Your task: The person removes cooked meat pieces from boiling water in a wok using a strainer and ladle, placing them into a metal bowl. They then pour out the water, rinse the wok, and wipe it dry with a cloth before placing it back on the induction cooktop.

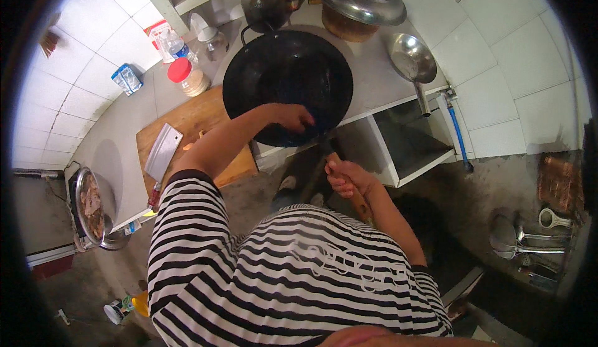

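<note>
A large black wok (285, 66) sits tilted on the counter in front of me. My right hand (348, 179) grips its wooden handle (359, 203), which points back towards my body. My left hand (294, 117) reaches down over the near side of the wok, fingers curled. Whether it holds anything against the dark metal cannot be made out. Under my left forearm is a wooden cutting board (233, 160). On it lies a cleaver (163, 153) with its handle towards me, and small yellowish pieces (188, 147) are partly hidden by the arm.
Left of the wok stand a red-lidded jar (189, 78) and a plastic bottle (177, 48). A metal basin (96, 207) of meat-like food rests at the counter's left end. Behind are a lidded pot (357, 10) and a dark jar (264, 6); a metal ladle (413, 59) lies right.
</note>
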Available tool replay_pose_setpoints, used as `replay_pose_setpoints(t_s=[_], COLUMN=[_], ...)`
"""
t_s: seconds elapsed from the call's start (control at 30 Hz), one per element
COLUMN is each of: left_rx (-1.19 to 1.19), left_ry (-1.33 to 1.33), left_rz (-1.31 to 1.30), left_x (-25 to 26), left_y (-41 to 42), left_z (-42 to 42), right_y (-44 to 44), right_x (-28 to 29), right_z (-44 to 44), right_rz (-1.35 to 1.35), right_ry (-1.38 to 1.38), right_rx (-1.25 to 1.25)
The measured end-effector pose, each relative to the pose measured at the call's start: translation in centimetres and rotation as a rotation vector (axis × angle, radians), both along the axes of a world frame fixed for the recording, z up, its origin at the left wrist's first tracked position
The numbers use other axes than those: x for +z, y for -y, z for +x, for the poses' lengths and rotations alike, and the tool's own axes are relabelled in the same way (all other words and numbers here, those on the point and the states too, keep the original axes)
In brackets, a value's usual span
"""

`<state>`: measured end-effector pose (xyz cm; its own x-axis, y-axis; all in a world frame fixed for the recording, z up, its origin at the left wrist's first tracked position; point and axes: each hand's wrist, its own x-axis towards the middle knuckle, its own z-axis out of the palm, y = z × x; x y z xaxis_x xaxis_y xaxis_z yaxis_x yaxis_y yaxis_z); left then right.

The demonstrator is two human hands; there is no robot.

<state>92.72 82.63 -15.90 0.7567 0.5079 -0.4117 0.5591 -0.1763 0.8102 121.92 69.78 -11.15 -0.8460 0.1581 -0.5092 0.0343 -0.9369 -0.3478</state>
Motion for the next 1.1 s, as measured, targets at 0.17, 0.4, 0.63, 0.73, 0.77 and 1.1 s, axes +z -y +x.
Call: replay_pose_setpoints(t_s=[0.17,0.4,0.63,0.73,0.77,1.1], left_rx=[0.118,0.96,1.503,1.532,1.519,1.1], left_ry=[0.175,0.432,-0.114,-0.365,-0.425,-0.696], left_rz=[0.238,0.823,0.692,0.519,0.533,0.398], left_x=[3.6,-0.6,2.4,3.9,3.4,2.7], left_y=[-2.7,-10.0,-15.5,-13.2,-12.5,-2.3], left_z=[6.3,10.1,3.9,0.3,0.0,-0.3], right_y=[-0.3,0.3,1.0,1.3,1.6,1.6], right_x=[1.0,3.2,4.1,3.8,3.7,2.6], right_z=[0.1,-1.1,-2.1,-2.1,-2.1,-1.8], right_rz=[0.03,0.05,0.091,0.112,0.123,0.135], right_ry=[0.121,0.318,0.288,0.235,0.246,0.227], right_rx=[0.012,-0.034,-0.118,-0.148,-0.163,-0.127])
